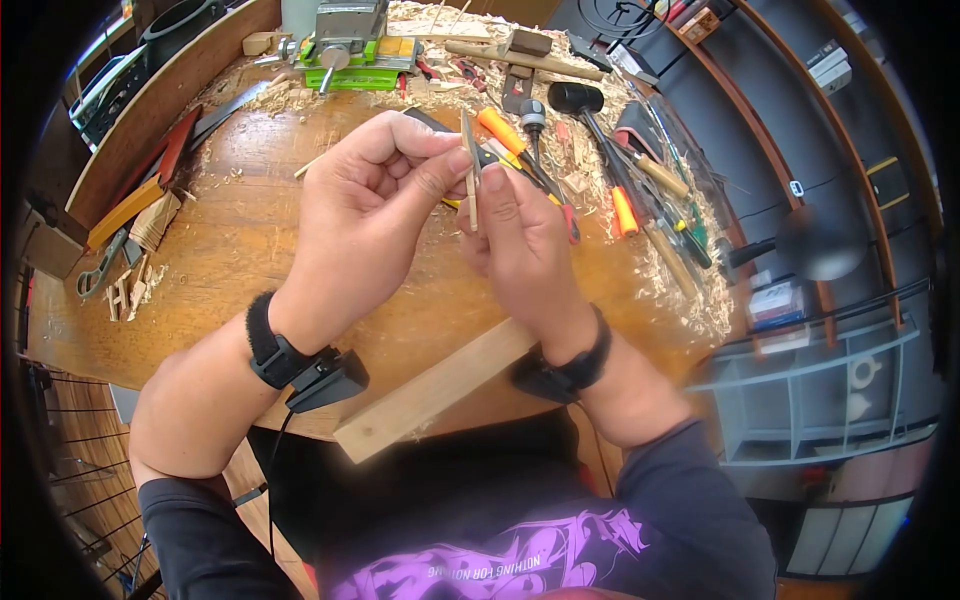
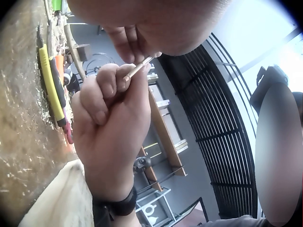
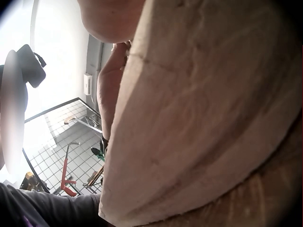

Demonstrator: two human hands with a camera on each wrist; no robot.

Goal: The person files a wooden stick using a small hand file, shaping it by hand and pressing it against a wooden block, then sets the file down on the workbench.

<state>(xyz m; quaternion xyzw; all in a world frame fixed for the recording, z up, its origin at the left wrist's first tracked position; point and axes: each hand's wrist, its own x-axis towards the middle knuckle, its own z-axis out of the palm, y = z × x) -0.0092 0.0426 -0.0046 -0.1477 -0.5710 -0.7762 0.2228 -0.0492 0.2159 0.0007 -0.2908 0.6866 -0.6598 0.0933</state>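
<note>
A thin wooden strip (image 1: 470,170) is pinched between the two hands above the bench. The left hand (image 1: 365,205) grips its upper part between thumb and index finger, the other fingers curled. Lower down, the right hand (image 1: 525,240) pinches it from the other side with the thumb. In the left wrist view the strip (image 2: 137,69) shows edge-on by the right hand's (image 2: 116,113) thumb. Beneath the right wrist, a wooden board (image 1: 430,390) lies at the bench's front edge; its pale surface (image 3: 203,109) fills much of the right wrist view and hides most of that hand.
Wood shavings, a black mallet (image 1: 576,97), orange-handled tools (image 1: 500,130) and a wooden hammer-like tool (image 1: 525,60) lie behind and right of the hands. A green vise (image 1: 350,50) stands at the back. Wood offcuts (image 1: 130,285) and a saw (image 1: 230,108) are at left.
</note>
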